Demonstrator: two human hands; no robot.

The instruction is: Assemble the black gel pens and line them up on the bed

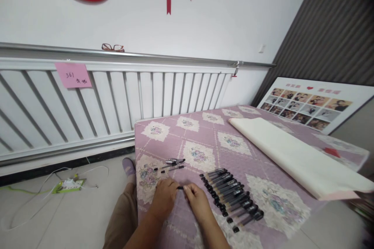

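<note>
My left hand (166, 196) and my right hand (197, 199) are close together over the near left part of the table. A black pen (180, 188) runs between them, with only a short dark piece of it showing. The left fingers wrap round one end; the right thumb and fingers pinch the other. Just beyond the hands lie a few loose pen parts (173, 169), some clear and some black. To the right of my right hand, several capped pens (230, 192) with clear barrels form a slanting row.
A purple floral cloth (166, 146) covers the table, with a cream roll (286, 151) lying across its right side. A white radiator (157, 89) stands behind it. On the floor at left, cables surround a power strip (70, 184). A photo board (309, 103) leans at right.
</note>
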